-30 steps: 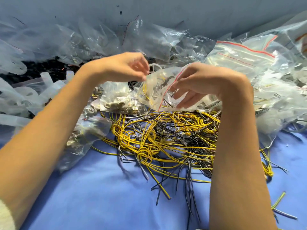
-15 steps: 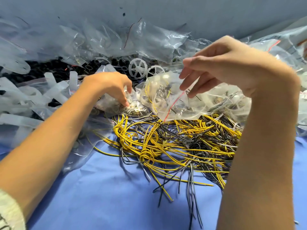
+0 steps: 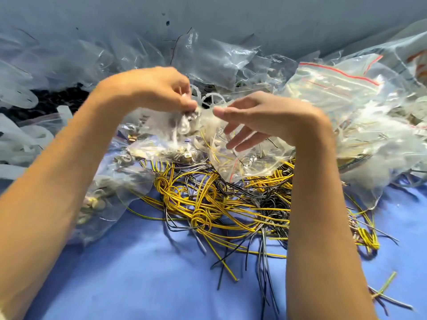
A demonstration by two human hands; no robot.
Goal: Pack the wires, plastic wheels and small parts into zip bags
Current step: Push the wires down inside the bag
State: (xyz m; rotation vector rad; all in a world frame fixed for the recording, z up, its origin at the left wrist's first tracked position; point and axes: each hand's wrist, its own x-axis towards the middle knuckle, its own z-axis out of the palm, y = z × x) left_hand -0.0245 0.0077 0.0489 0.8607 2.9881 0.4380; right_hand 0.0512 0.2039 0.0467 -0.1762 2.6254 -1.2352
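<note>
The left hand (image 3: 159, 93) and the right hand (image 3: 265, 118) each pinched the mouth of the bag (image 3: 254, 162) in their fingers; it hung just below them. We feared that a slip would spill its wires (image 3: 213, 151) out.

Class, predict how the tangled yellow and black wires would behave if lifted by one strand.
Probably floppy: the wires lie in slack loops on the cloth. Likely to rise as a clump, since strands are knotted together. Probably light, being thin.
</note>
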